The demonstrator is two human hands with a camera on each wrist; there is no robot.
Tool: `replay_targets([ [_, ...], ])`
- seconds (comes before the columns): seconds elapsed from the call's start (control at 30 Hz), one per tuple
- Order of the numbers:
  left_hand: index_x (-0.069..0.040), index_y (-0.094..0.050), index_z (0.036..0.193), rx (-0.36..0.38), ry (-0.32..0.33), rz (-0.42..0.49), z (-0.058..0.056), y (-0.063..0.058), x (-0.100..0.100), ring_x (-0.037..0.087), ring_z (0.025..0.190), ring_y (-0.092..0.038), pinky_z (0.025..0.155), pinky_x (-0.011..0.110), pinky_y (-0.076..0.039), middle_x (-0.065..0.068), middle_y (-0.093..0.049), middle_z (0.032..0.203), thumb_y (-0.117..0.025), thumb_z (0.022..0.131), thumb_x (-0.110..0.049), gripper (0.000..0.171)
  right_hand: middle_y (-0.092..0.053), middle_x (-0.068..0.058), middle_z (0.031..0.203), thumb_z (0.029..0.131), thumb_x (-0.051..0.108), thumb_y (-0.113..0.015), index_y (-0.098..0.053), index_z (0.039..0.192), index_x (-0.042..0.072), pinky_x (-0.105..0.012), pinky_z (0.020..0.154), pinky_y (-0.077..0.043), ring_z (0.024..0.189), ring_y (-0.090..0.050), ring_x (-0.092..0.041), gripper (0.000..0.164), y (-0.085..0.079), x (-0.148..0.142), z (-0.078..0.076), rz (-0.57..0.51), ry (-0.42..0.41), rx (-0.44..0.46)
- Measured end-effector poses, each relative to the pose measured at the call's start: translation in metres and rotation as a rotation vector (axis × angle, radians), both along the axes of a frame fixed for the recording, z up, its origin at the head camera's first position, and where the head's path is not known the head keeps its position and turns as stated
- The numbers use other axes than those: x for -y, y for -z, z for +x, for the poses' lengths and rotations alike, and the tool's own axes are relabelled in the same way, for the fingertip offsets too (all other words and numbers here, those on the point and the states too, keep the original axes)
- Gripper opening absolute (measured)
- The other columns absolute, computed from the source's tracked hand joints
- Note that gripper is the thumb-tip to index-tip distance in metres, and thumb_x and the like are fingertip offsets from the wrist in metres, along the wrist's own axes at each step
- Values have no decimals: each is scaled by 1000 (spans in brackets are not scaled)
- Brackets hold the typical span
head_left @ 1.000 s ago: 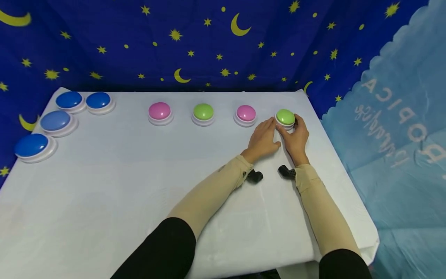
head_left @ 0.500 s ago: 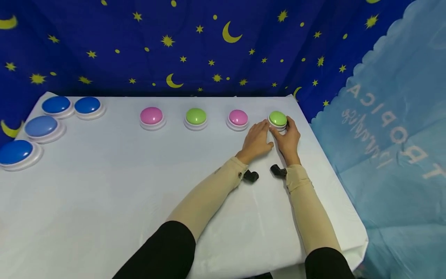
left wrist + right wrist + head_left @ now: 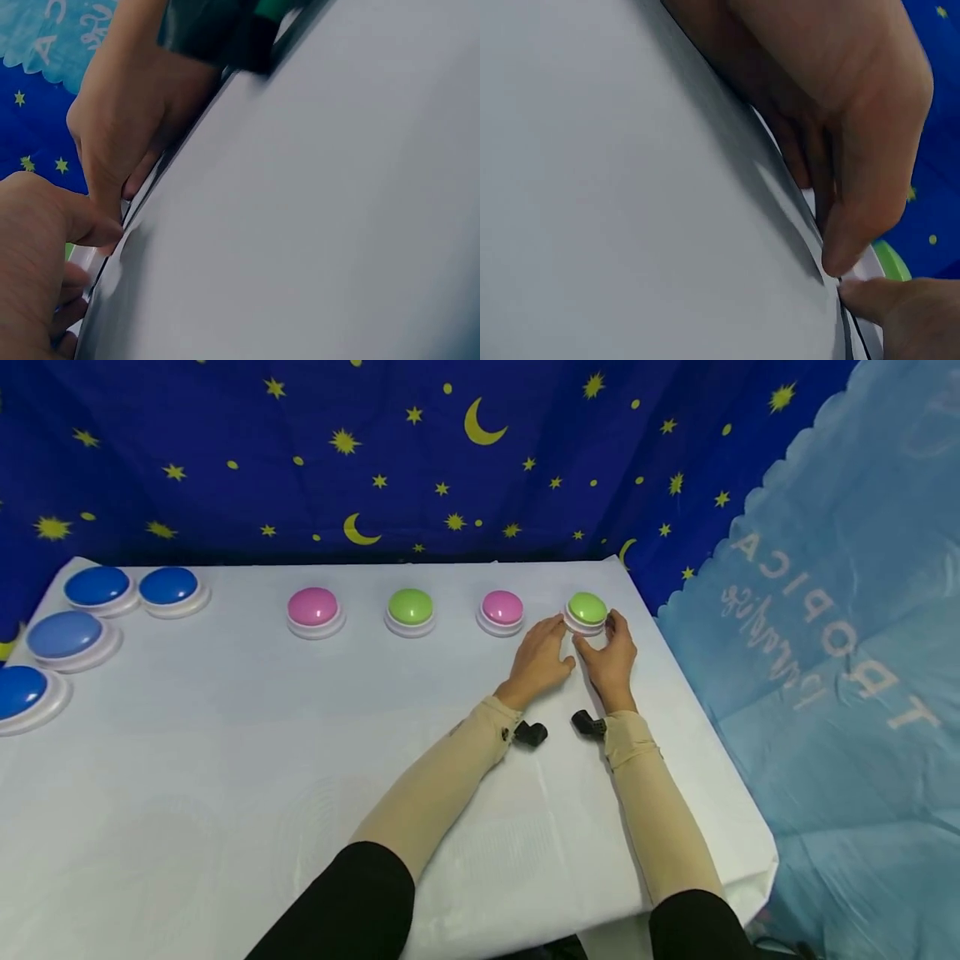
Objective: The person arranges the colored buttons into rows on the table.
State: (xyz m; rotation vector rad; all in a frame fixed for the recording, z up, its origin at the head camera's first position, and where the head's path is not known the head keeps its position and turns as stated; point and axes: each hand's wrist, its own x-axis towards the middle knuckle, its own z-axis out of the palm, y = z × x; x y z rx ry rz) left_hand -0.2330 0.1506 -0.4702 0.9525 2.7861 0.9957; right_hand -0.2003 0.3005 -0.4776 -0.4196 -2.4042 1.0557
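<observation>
A green dome push button (image 3: 587,607) on a white round base stands at the right end of a row on the table. My right hand (image 3: 611,665) curves round its near right side, thumb at the front and fingers along the right of the base. At the base's left side, my left hand (image 3: 534,662) lies with its fingers extended forward, fingertips at or close to the rim. In the right wrist view, the left thumb (image 3: 874,296) lies close to the right thumb (image 3: 847,244), and a sliver of the green button (image 3: 892,262) shows behind them.
Leftward along the row stand a pink button (image 3: 502,607), another green button (image 3: 410,607) and another pink button (image 3: 312,607). Several blue buttons (image 3: 168,586) cluster at the table's left end. A starry curtain (image 3: 420,460) hangs behind the white table (image 3: 225,777).
The head view has turned slightly, shifting everything leftward in the picture. The green button keeps its place in the row. My right thumb has drawn back a little toward the base's front edge.
</observation>
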Motion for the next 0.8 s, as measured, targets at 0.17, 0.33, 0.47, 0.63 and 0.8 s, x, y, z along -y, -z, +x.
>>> replay_targets([
  [0.17,-4,-60,147,23,25,19,11,1,16,21,156,-37,130,32,-23,6,-48,163,-69,98,-22,53,-47,-27,158,93,21,-79,-39,156,-5,-48,127,-31,151,-43,-40,79,1,16,26,65,36,76],
  [0.33,-4,-62,145,42,94,35,26,0,38,21,155,-38,129,31,-26,6,-51,161,-68,98,-19,49,-44,-31,158,95,20,-74,-37,156,-8,-54,126,-30,151,-40,-44,77,2,33,51,88,42,97],
  [0.47,-3,-61,145,64,164,55,40,1,67,21,155,-38,129,32,-27,6,-51,160,-68,99,-18,49,-44,-33,157,96,20,-72,-36,156,-10,-56,125,-30,150,-39,-47,76,2,52,66,100,-15,120],
  [0.63,-2,-62,144,55,215,96,54,-1,104,24,154,-40,128,36,-30,9,-53,159,-69,99,-16,48,-47,-34,153,97,18,-70,-42,152,-12,-58,123,-32,148,-40,-48,69,0,67,70,140,-80,91],
  [0.8,1,-62,143,31,284,118,72,-1,140,28,153,-42,127,40,-32,13,-54,157,-68,98,-15,48,-49,-33,152,96,14,-69,-50,145,-13,-57,124,-31,147,-41,-48,59,3,81,77,186,-152,42],
])
